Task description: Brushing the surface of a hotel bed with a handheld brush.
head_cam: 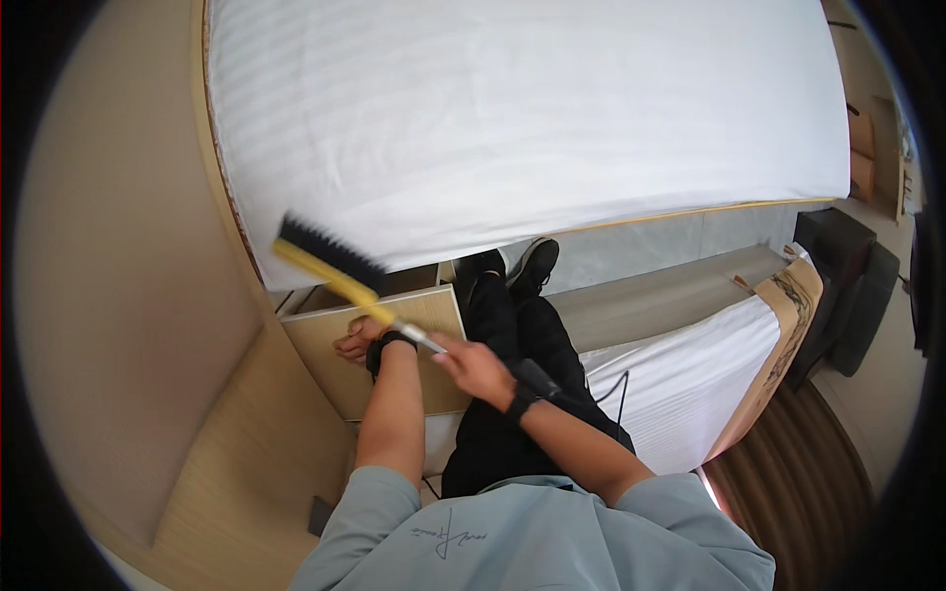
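Note:
My right hand (477,369) is closed around the silver handle of a long brush (355,290). The brush has a yellow back and black bristles, blurred at the head, and reaches up and left above a wooden bedside cabinet (436,318). Its bristles face the edge of a bed with a white sheet (517,111). In front of the cabinet's pale wooden face is my left hand (358,340), its fingers curled; the brush passes over part of it. Whether the fingers touch the wood or grip anything cannot be made out. The cabinet's top part shows an open hollow.
A wall with wooden panelling (273,421) rises at the left. Behind my legs, at the right, stands a second bed with white bedding (672,384) and a patterned tan runner (794,295). A dark chair (842,273) lies beyond. Grey floor (643,247) runs between the beds.

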